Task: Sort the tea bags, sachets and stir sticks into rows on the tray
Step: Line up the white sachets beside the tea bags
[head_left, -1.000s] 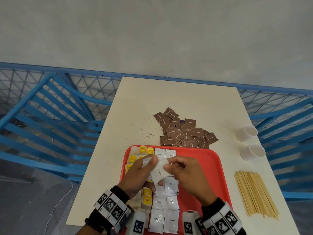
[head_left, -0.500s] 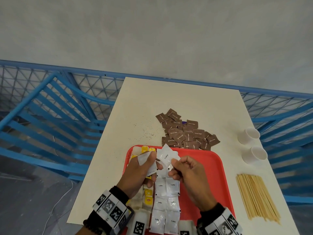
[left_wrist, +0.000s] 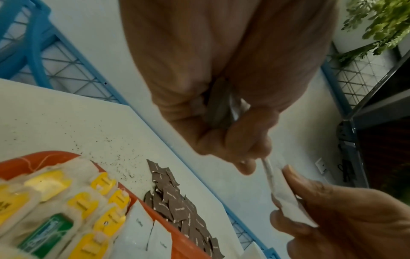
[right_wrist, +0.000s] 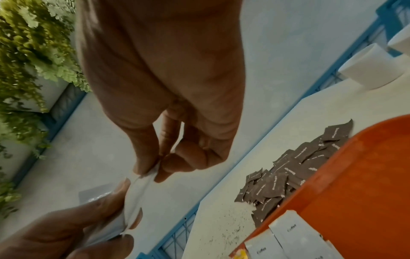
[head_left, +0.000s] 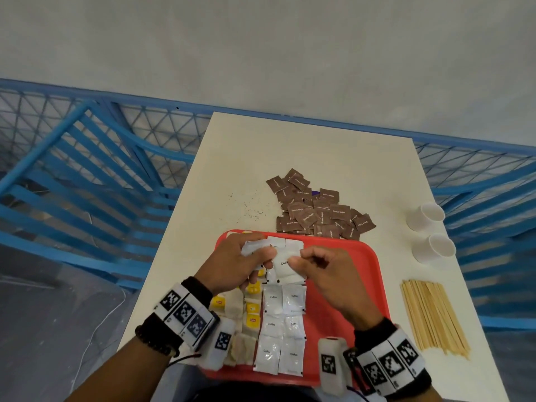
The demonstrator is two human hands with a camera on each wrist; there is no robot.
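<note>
Over the far end of the red tray (head_left: 362,274), my left hand (head_left: 266,255) grips a small bundle of white coffee sachets (head_left: 255,245). My right hand (head_left: 293,261) pinches one white coffee sachet (head_left: 284,264) by its edge, next to the left thumb. In the left wrist view my left hand (left_wrist: 250,163) touches that sachet (left_wrist: 286,198). In the right wrist view my right fingertips (right_wrist: 144,168) pinch its corner. On the tray lie tea bags with yellow tags (head_left: 253,313) at the left and two columns of white sachets (head_left: 282,326) beside them.
A pile of brown sugar sachets (head_left: 319,213) lies on the white table (head_left: 304,152) just beyond the tray. Wooden stir sticks (head_left: 432,314) lie to the right, with two white paper cups (head_left: 425,216) (head_left: 433,248) behind them. Blue railings surround the table.
Both hands have shifted toward the tray's far end. The sachet in my right hand stood tilted like a diamond half a second ago and now lies squarer between the hands.
</note>
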